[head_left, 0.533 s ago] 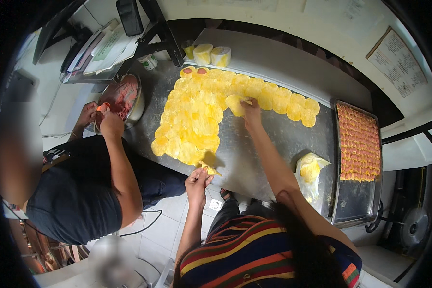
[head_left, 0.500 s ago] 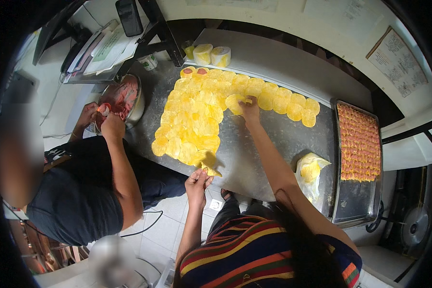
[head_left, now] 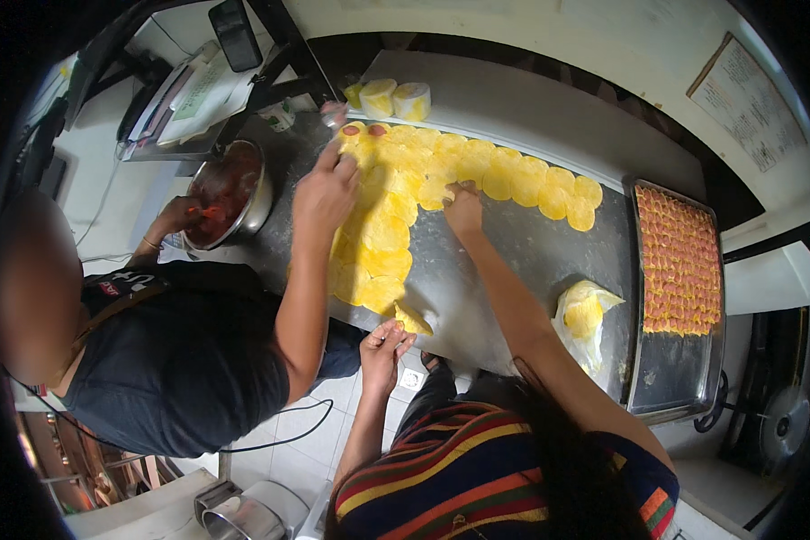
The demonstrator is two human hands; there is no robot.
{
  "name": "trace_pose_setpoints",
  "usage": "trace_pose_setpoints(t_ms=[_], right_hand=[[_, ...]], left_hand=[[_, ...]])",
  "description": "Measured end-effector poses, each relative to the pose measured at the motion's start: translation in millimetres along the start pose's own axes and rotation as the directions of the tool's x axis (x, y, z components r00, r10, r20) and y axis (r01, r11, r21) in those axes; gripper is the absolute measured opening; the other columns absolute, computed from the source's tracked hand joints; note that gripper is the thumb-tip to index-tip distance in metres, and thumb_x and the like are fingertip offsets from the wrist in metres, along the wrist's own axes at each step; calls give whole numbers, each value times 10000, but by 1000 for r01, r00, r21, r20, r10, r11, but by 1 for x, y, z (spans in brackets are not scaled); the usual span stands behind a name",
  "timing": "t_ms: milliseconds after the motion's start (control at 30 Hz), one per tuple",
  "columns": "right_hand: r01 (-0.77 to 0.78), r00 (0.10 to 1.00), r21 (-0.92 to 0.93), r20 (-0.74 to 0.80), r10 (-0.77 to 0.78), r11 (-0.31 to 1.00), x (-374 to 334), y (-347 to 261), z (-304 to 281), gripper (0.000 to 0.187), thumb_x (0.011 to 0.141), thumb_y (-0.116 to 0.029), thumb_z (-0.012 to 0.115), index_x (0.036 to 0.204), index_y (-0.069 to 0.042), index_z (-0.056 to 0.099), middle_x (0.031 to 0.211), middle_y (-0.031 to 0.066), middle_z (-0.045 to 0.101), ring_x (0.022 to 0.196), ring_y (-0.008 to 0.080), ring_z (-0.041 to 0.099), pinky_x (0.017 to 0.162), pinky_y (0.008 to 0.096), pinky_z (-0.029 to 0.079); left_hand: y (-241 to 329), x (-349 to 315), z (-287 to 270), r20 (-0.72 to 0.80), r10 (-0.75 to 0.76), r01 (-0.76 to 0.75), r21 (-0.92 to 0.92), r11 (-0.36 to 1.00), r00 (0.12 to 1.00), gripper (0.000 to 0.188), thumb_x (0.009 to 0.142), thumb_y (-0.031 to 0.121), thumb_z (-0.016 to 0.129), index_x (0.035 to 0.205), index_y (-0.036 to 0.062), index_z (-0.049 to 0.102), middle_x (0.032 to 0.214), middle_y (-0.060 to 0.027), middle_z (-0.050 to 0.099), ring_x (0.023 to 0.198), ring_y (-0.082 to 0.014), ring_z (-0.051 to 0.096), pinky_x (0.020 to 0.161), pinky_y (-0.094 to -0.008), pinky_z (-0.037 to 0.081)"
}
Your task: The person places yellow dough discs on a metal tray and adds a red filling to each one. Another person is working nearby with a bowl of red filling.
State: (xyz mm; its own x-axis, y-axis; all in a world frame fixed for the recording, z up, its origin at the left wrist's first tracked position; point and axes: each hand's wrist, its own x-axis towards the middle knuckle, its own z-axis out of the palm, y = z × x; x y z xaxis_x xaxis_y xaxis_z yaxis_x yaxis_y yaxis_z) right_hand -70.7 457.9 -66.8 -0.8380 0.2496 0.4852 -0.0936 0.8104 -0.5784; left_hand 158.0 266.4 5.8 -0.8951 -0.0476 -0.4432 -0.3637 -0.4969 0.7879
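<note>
Near the table's front edge, my left hand (head_left: 385,349) pinches a small folded stack of thin yellow wrappers (head_left: 412,319). Further in, my right hand (head_left: 464,212) has its fingertips closed at the edge of a round yellow wrapper (head_left: 436,192) lying on the table. That wrapper meets a broad sheet of overlapping yellow wrappers (head_left: 385,236) at the left and a row of them (head_left: 533,183) running to the right. Two pinkish dabs of filling (head_left: 377,130) sit on wrappers at the far left corner.
A co-worker's hand (head_left: 326,193) reaches over the wrappers with filling; the other (head_left: 182,214) is at a metal bowl (head_left: 263,200) of pink filling. At the right stand a plastic bag of wrappers (head_left: 585,319) and a tray (head_left: 664,382) with rows of filled pieces. Wrapped stacks (head_left: 412,103) stand behind.
The co-worker's hand has swung from the bowl to the far left wrappers, carrying some filling. My right hand has shifted slightly nearer, and its wrapper now lies against the others. My left hand moved slightly right.
</note>
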Motion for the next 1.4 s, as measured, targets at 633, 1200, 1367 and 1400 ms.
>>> trace_pose_setpoints(t_ms=[633, 1200, 1367, 1400], right_hand=[[-557, 694, 701, 688, -215, 446, -104, -67, -146, 97, 720, 6, 608, 806, 32, 643, 899, 111, 636, 832, 132, 585, 731, 243, 461], [-553, 783, 833, 508, 358, 29, -45, -39, -32, 86, 835, -120, 548, 911, -80, 537, 797, 21, 579, 719, 129, 562, 630, 274, 450], [-391, 910, 290, 263, 320, 873, -33, -16, -9, 277, 728, -54, 597, 995, -66, 527, 826, 156, 572, 749, 311, 574, 674, 371, 465], [-337, 921, 222, 280, 272, 915, -33, -15, -6, 317, 712, -46, 605, 1017, -68, 520, 832, 165, 563, 741, 304, 570, 685, 362, 463]], left_hand=[[-11, -1, 39, -21, 26, -27, -61, 998, 999, 138, 860, 102, 525, 944, 5, 575, 883, -74, 613, 772, -141, 611, 670, -256, 531], [27, 7, 10, -180, 138, -142, -12, 990, 974, 39, 789, 9, 590, 827, 1, 594, 797, -30, 596, 669, -69, 557, 613, -197, 500], [22, 7, -7, -202, 113, -120, -23, 993, 973, 45, 799, 25, 586, 837, 2, 594, 806, -33, 603, 690, -76, 568, 629, -207, 505], [23, 7, -7, -211, 109, -114, -11, 993, 971, 47, 803, 30, 584, 839, 2, 595, 807, -34, 604, 693, -77, 570, 633, -210, 506]])
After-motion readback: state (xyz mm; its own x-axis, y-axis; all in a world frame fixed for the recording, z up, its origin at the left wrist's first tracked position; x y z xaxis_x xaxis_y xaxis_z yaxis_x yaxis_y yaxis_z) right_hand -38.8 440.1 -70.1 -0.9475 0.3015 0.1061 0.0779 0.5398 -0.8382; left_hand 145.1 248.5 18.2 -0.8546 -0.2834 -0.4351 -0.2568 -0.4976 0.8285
